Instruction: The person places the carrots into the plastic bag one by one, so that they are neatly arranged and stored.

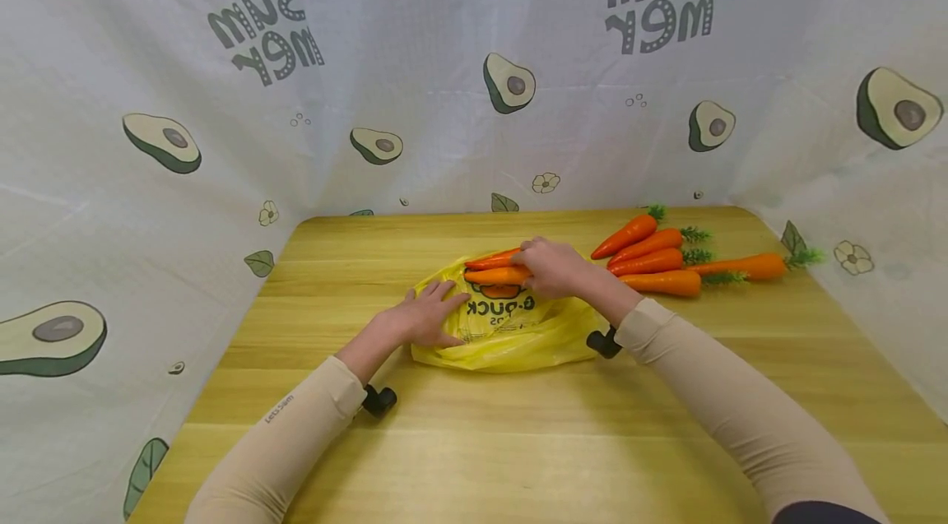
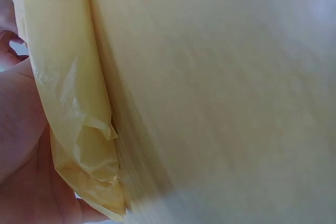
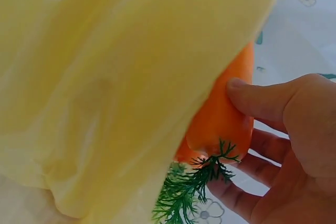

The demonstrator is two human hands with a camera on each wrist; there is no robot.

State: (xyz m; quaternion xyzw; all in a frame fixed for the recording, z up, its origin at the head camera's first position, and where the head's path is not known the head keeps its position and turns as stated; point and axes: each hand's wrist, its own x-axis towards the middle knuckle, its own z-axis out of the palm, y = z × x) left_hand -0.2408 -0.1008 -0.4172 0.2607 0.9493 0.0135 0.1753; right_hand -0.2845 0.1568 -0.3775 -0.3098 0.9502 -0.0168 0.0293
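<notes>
A yellow plastic bag point(image 1: 518, 351) with dark duck print lies flat and crumpled on the table. Across its printed face are two orange toy carrots, tips pointing left; the nearer carrot point(image 1: 489, 275) partly covers the print. My right hand point(image 1: 554, 267) grips that carrot near its leafy end. In the right wrist view the thumb presses the orange carrot point(image 3: 226, 114) while the fingers curl behind it, and the bag hides part of it. On the bag's left side rests my left hand point(image 1: 425, 317), fingers spread. The left wrist view shows the bag's folded edge point(image 2: 73, 93) beside the palm.
Several more carrots point(image 1: 652, 262) with green tops lie on the table right of the bag, one carrot point(image 1: 748, 266) farther right. Behind the wooden table point(image 1: 481, 442) hangs a white curtain point(image 1: 444, 39) with avocado prints.
</notes>
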